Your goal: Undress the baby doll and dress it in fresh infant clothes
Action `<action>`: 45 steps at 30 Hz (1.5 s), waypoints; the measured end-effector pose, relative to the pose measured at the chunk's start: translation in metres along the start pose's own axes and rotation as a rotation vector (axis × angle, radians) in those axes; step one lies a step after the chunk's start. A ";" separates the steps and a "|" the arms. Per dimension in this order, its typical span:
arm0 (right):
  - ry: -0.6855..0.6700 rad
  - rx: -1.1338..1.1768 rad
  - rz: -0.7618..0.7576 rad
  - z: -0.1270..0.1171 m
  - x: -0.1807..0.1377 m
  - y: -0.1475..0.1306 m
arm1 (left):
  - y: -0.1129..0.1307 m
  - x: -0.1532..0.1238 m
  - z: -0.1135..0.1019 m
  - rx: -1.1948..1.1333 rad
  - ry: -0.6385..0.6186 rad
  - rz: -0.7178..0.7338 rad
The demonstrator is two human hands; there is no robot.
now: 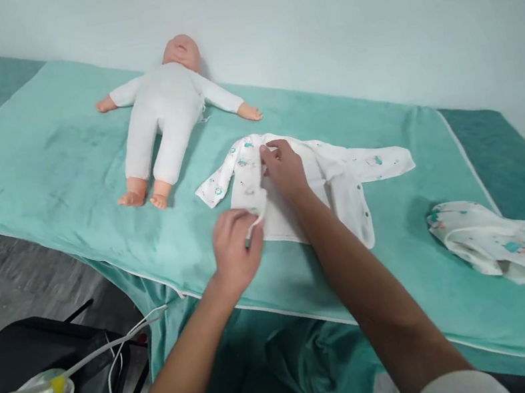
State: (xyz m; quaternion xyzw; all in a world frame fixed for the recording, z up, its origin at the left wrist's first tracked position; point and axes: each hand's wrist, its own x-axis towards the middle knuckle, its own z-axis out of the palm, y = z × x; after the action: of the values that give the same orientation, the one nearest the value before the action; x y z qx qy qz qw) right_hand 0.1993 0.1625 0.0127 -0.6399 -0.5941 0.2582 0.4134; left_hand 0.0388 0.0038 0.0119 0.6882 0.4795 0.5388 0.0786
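A white baby shirt with small green prints lies spread on the green bed cover, its front opened to both sides. My left hand pinches the lower corner of the shirt's left front panel, lifting it slightly. Higher up, near the collar, my right hand has thumb and forefinger closed on the same panel's edge. Beyond the shirt, a baby doll in a white bodysuit lies on its back, arms and legs spread.
Crumpled printed baby clothing rests at the right end of the green bed cover. A white wall runs along the far side. At lower left stands a black chair with white cloth, a yellow strap and cables.
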 end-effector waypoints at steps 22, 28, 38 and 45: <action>0.011 -0.032 -0.035 -0.004 -0.003 0.012 | -0.107 0.076 -0.015 0.313 0.188 -0.070; 0.003 0.035 -0.032 -0.003 0.004 0.014 | -0.093 0.059 -0.016 0.356 0.087 0.113; -0.046 -0.178 -0.023 -0.002 0.031 0.013 | -0.030 0.024 -0.005 0.045 -0.410 0.131; -0.145 0.007 -0.093 0.001 0.030 0.015 | -0.009 0.006 0.001 0.183 -0.546 0.131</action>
State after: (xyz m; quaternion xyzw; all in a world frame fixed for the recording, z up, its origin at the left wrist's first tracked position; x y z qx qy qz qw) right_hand 0.2118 0.1923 0.0044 -0.5898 -0.6506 0.2863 0.3832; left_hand 0.0340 0.0133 0.0098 0.8415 0.4416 0.2923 0.1072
